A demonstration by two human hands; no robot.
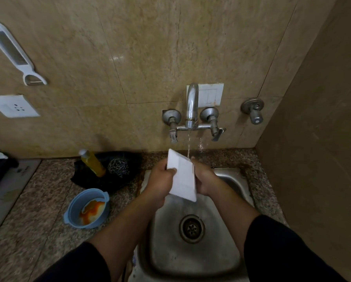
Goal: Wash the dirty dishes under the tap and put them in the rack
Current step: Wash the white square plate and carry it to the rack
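bowl (87,208) dirty on surface (38,210), 9 o'clock of sink (191,259) | left hand (160,181) fingers grip plate (183,178) left edge | plate tilted over sink, tap (192,102) stream at its 12 o'clock | right hand (206,180) grips right edge | best: turn plate so water sweeps both faces

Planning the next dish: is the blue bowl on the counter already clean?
No, the blue bowl on the counter left of the sink holds orange and white food residue inside.
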